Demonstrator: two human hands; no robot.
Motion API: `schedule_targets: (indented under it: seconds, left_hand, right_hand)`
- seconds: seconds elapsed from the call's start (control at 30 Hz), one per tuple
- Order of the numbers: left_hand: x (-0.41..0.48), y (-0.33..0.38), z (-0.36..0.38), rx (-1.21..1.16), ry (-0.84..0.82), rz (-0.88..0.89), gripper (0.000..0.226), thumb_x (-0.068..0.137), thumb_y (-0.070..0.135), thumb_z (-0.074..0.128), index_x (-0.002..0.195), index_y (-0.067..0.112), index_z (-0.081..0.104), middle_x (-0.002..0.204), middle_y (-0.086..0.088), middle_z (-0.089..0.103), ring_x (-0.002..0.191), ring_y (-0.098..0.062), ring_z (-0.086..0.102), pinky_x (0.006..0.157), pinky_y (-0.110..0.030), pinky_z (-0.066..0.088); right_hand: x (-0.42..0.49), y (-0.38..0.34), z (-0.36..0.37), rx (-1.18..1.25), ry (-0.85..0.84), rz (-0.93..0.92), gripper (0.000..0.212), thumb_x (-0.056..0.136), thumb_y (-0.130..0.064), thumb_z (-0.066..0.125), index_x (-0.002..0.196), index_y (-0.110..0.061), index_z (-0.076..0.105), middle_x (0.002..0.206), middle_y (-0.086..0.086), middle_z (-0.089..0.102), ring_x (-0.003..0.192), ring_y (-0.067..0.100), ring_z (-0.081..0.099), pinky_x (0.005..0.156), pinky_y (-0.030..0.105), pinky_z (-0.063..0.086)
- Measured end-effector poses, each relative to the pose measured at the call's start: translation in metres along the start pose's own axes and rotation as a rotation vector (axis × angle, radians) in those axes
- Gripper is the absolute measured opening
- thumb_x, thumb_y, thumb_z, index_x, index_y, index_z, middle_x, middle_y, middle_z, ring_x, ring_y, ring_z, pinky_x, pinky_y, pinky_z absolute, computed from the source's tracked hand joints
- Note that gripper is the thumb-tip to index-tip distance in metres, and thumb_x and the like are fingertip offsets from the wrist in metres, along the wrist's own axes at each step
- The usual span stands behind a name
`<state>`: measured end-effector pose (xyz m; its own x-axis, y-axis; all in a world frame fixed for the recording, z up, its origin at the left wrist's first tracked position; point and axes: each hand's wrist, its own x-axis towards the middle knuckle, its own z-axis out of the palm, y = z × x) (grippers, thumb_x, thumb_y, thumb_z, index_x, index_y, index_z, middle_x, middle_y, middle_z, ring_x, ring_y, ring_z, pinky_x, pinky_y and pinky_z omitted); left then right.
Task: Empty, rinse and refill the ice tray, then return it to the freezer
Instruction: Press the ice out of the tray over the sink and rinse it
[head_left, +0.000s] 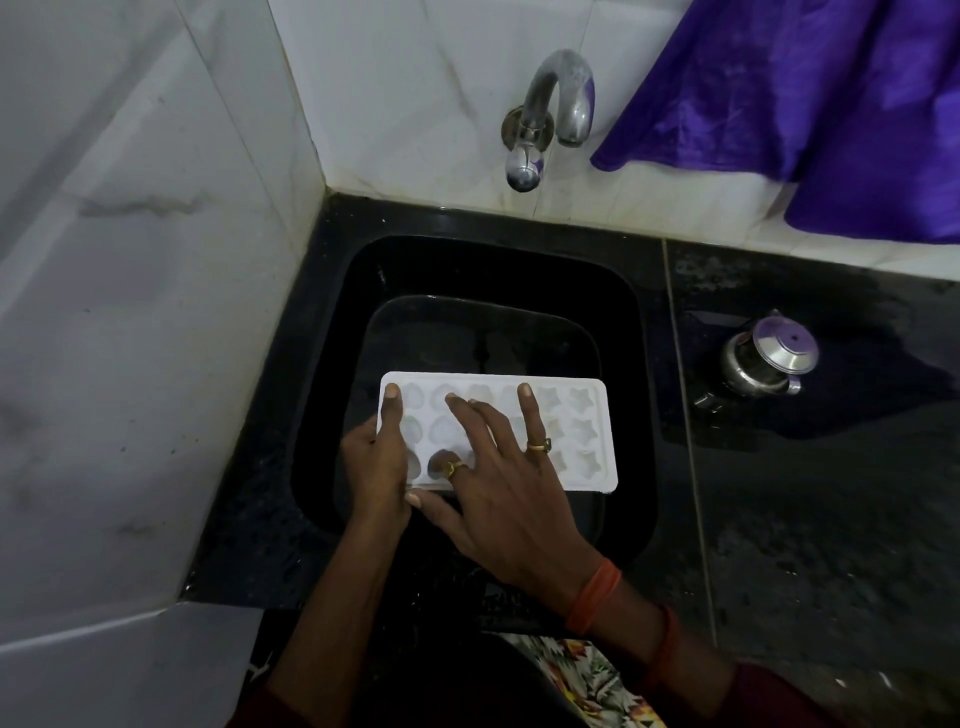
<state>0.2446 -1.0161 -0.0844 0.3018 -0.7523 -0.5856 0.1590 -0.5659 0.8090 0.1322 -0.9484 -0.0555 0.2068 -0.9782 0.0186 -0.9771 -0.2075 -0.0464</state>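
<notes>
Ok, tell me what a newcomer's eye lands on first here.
The white ice tray stands out first, bright over the black sink, with the left hand gripping its left end and the right hand spread flat across its top. Next come the purple cloth hanging upper right beside the metal tap on the tiled wall, and a steel pot on the counter right of the sink.

Left hand (376, 462) edgewise — right hand (501, 501) flat, outspread.

Middle cells of ice tray (587, 431) hidden under right hand (498, 499) — cell contents unclear; purple cloth (831, 104) cut off top-right.
</notes>
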Motion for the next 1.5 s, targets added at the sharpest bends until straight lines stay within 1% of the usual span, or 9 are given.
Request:
schedule_targets:
  seconds: [0.17, 0.3, 0.4, 0.63, 0.77, 0.97, 1.07, 1.3, 1.5]
  left_hand:
    - [-0.002, 0.002, 0.002, -0.035, -0.014, -0.047, 0.034, 0.1, 0.042, 0.057, 0.078, 0.018, 0.068, 0.087, -0.007, 0.074, 0.077, -0.025, 0.071, 0.077, -0.04, 0.059]
    - [-0.001, 0.001, 0.003, -0.122, -0.043, -0.15, 0.035, 0.099, 0.045, 0.057, 0.086, 0.016, 0.07, 0.093, -0.01, 0.075, 0.087, -0.034, 0.072, 0.086, -0.052, 0.059]
    - [-0.002, 0.001, 0.004, -0.158, -0.057, -0.198, 0.036, 0.1, 0.048, 0.055, 0.087, 0.017, 0.069, 0.091, -0.008, 0.074, 0.084, -0.033, 0.071, 0.085, -0.048, 0.059]
    - [-0.009, 0.001, 0.005, -0.225, -0.132, -0.253, 0.036, 0.1, 0.047, 0.054, 0.092, 0.016, 0.069, 0.097, -0.011, 0.075, 0.084, -0.029, 0.072, 0.083, -0.044, 0.057]
    - [-0.009, -0.001, 0.003, -0.227, -0.199, -0.247, 0.041, 0.101, 0.048, 0.052, 0.104, 0.013, 0.071, 0.086, -0.007, 0.079, 0.074, -0.024, 0.077, 0.076, -0.04, 0.058]
    - [-0.015, 0.004, 0.003, -0.238, -0.244, -0.276, 0.044, 0.102, 0.049, 0.048, 0.108, 0.011, 0.07, 0.1, -0.013, 0.078, 0.097, -0.035, 0.073, 0.092, -0.051, 0.057]
    - [-0.014, 0.005, 0.002, -0.237, -0.23, -0.266, 0.044, 0.102, 0.048, 0.048, 0.11, 0.01, 0.07, 0.094, -0.01, 0.079, 0.084, -0.028, 0.077, 0.079, -0.043, 0.061]
    - [-0.019, 0.007, 0.004, -0.268, -0.25, -0.274, 0.046, 0.101, 0.05, 0.049, 0.116, 0.011, 0.068, 0.109, -0.015, 0.076, 0.101, -0.035, 0.072, 0.084, -0.047, 0.06]
    - [-0.021, 0.009, 0.004, -0.271, -0.275, -0.256, 0.04, 0.104, 0.048, 0.043, 0.104, 0.016, 0.067, 0.096, -0.008, 0.077, 0.094, -0.029, 0.071, 0.07, -0.039, 0.058]
  right_hand:
    - [-0.002, -0.003, 0.003, -0.002, 0.001, -0.006, 0.066, 0.1, -0.068, 0.03, 0.106, -0.02, 0.075, 0.153, 0.013, 0.046, 0.142, 0.026, 0.042, 0.124, 0.055, -0.006]
    - [-0.004, 0.001, 0.002, -0.026, 0.061, -0.009, 0.05, 0.098, -0.061, 0.043, 0.102, -0.021, 0.074, 0.15, 0.015, 0.05, 0.137, 0.027, 0.049, 0.124, 0.055, -0.008]
    - [-0.006, 0.0, 0.003, 0.007, 0.13, -0.006, 0.04, 0.096, -0.054, 0.051, 0.104, -0.021, 0.072, 0.147, 0.015, 0.052, 0.131, 0.026, 0.053, 0.125, 0.057, -0.002]
    - [-0.006, -0.001, 0.011, 0.073, 0.088, -0.057, 0.035, 0.101, -0.045, 0.045, 0.113, -0.025, 0.07, 0.152, 0.017, 0.046, 0.137, 0.029, 0.048, 0.124, 0.058, 0.005]
    - [-0.003, -0.003, 0.011, 0.069, 0.028, -0.046, 0.036, 0.103, -0.044, 0.038, 0.118, -0.028, 0.066, 0.157, 0.016, 0.039, 0.142, 0.028, 0.042, 0.125, 0.057, 0.001]
    - [-0.001, -0.004, 0.007, 0.042, 0.071, -0.023, 0.035, 0.102, -0.043, 0.04, 0.109, -0.027, 0.07, 0.155, 0.015, 0.044, 0.14, 0.026, 0.044, 0.124, 0.058, -0.001]
    - [-0.002, -0.005, 0.005, 0.044, 0.087, -0.046, 0.032, 0.101, -0.043, 0.044, 0.109, -0.027, 0.07, 0.153, 0.014, 0.045, 0.139, 0.026, 0.045, 0.124, 0.058, 0.0]
    - [0.004, -0.003, 0.001, 0.041, 0.091, -0.034, 0.032, 0.101, -0.043, 0.043, 0.104, -0.028, 0.071, 0.155, 0.013, 0.044, 0.141, 0.026, 0.043, 0.124, 0.058, -0.002]
    - [0.006, -0.003, 0.001, 0.049, 0.092, -0.051, 0.034, 0.101, -0.045, 0.043, 0.104, -0.027, 0.072, 0.156, 0.013, 0.043, 0.141, 0.025, 0.042, 0.124, 0.058, -0.002]
